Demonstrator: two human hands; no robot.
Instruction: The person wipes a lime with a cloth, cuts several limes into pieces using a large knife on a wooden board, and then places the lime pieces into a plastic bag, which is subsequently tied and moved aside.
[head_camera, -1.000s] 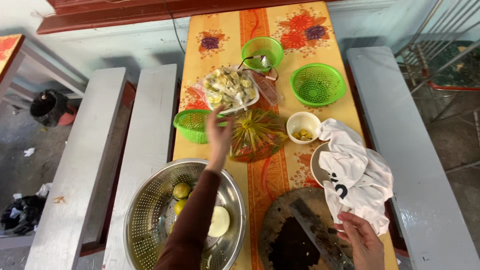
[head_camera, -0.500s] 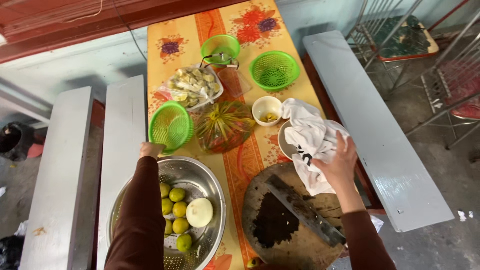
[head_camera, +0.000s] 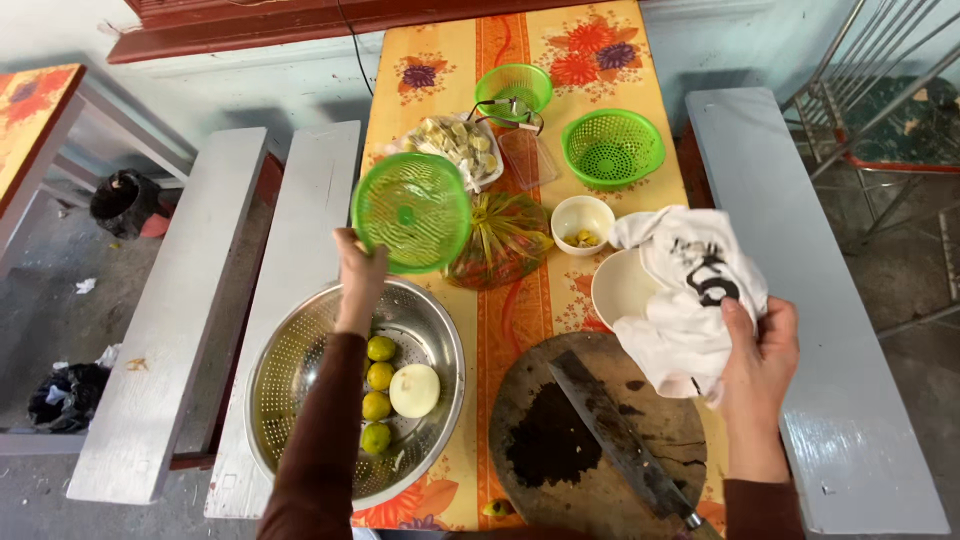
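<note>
The left hand (head_camera: 360, 270) is closed on the rim of a green basket (head_camera: 412, 212), tipped up above the metal bowl (head_camera: 300, 350) of limes (head_camera: 378, 377), while the right hand (head_camera: 757, 360), far across, grips a white cloth (head_camera: 690, 290) over the plate (head_camera: 618, 290).

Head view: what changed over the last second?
The left hand left the bagged greens, took the round green plastic basket by its rim and lifted it tilted over the steel colander. The right hand moved up onto the white cloth and grips it. Cleaver and cutting board unmoved.
</note>
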